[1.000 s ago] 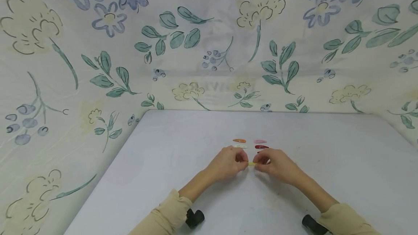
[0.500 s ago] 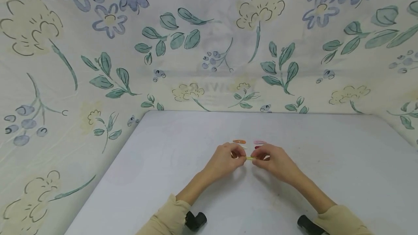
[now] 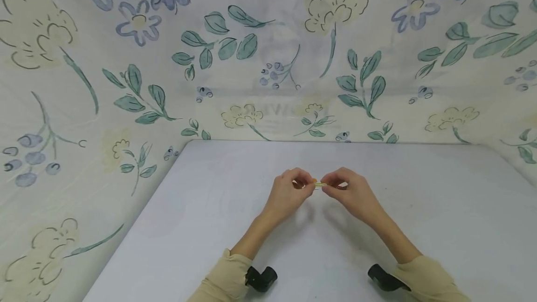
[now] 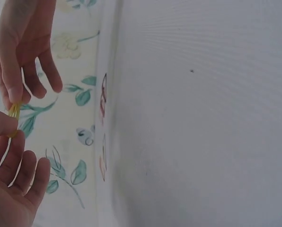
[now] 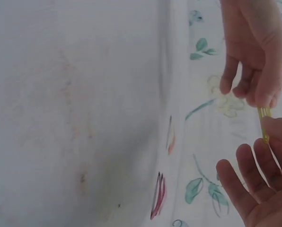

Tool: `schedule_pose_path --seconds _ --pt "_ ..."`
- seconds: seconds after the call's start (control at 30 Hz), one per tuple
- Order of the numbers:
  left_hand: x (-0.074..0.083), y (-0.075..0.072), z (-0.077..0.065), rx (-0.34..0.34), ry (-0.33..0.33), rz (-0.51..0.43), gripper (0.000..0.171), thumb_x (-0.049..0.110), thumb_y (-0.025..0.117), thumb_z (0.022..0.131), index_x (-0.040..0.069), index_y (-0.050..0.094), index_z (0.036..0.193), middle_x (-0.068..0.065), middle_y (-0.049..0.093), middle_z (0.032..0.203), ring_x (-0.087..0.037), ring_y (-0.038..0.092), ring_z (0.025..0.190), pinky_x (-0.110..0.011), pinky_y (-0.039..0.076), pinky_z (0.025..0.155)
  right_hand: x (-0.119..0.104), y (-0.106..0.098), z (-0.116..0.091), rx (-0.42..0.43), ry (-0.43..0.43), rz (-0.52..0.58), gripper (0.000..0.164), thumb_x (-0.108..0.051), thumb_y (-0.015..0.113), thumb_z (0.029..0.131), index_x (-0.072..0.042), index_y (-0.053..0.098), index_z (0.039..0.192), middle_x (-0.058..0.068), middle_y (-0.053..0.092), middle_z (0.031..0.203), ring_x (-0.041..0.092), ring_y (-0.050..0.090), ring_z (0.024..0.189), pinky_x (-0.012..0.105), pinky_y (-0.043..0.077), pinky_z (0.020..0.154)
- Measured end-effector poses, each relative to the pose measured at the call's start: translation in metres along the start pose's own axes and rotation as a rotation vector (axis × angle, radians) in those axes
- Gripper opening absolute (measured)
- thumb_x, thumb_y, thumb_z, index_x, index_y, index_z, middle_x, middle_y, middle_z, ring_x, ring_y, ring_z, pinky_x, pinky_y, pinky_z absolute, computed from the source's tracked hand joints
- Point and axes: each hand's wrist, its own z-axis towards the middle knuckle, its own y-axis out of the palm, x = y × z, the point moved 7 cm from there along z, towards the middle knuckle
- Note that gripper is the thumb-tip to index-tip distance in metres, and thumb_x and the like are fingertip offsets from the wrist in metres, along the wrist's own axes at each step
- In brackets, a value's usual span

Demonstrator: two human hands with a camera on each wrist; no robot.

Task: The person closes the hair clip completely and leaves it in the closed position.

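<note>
A slim yellow snap hair clip [image 3: 319, 184] is held up off the table between both hands. My left hand [image 3: 287, 195] pinches one end of it with thumb and index finger. At the other end, my right hand [image 3: 351, 195] has the same kind of pinch. In the left wrist view the clip [image 4: 14, 112] looks narrow, with slits along it, and the other fingers of both hands hang loose. The right wrist view shows the yellow clip [image 5: 264, 120] spanning the two pinches. Behind the hands, a bit of an orange clip [image 3: 314, 180] peeks out.
Dark red clips [image 5: 158, 196] and an orange clip beside a pale one [image 5: 171, 137] lie on the white table [image 3: 235, 167]. The hands hide most of them in the head view. A flower-print cloth [image 3: 268, 92] hangs behind the table. Black wrist devices [image 3: 262, 279] sit by the sleeves.
Both hands have moved away from me and up with the yellow hair clip. They now cover most of the clips on the table that showed earlier.
</note>
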Motion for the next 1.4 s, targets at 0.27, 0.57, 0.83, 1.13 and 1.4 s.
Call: schedule_pose_path --seconds 0.27,0.57,0.83,1.13,1.4 --pt "0.008 -0.004 0.004 0.12 0.089 -0.037 0.005 0.005 0.071 0.083 0.006 0.067 0.087 -0.004 0.065 0.083 -0.022 0.06 0.082 -0.03 0.052 0.074 -0.003 -0.003 0.004 0.04 0.002 0.08 0.014 -0.008 0.072 0.089 -0.005 0.07 0.103 0.006 0.064 0.095 0.019 0.063 0.082 0.025 0.056 0.07" --pt "0.011 -0.001 0.009 0.222 0.137 -0.103 0.006 0.004 0.069 0.081 0.003 0.068 0.087 -0.005 0.065 0.083 -0.019 0.061 0.08 -0.032 0.054 0.072 0.001 -0.007 0.006 0.107 0.03 0.196 0.016 -0.01 0.07 0.091 -0.003 0.069 0.106 0.012 0.062 0.1 0.025 0.062 0.086 0.039 0.059 0.064" --pt "0.014 -0.001 0.007 0.274 0.149 -0.12 0.006 0.002 0.071 0.081 0.005 0.068 0.086 -0.005 0.065 0.081 -0.017 0.059 0.077 -0.036 0.054 0.071 -0.005 -0.01 0.005 0.16 -0.026 0.181 0.012 -0.007 0.07 0.09 -0.003 0.069 0.102 0.011 0.061 0.098 0.024 0.064 0.077 0.036 0.059 0.06" --pt "0.02 -0.001 0.006 0.294 0.174 -0.108 0.006 0.003 0.072 0.082 0.005 0.068 0.087 -0.006 0.065 0.084 -0.019 0.059 0.077 -0.044 0.053 0.07 -0.013 -0.016 0.003 0.259 -0.079 0.062 0.01 -0.003 0.071 0.089 -0.003 0.069 0.098 0.007 0.061 0.092 0.02 0.061 0.083 0.017 0.053 0.072" --pt "0.021 0.001 -0.001 0.319 0.178 -0.105 0.007 0.002 0.072 0.082 0.006 0.067 0.086 -0.005 0.064 0.082 -0.021 0.058 0.074 -0.03 0.05 0.066 -0.014 -0.016 -0.001 0.277 -0.135 0.03 0.009 -0.001 0.073 0.087 -0.003 0.07 0.095 0.005 0.061 0.089 0.018 0.062 0.081 0.021 0.054 0.072"
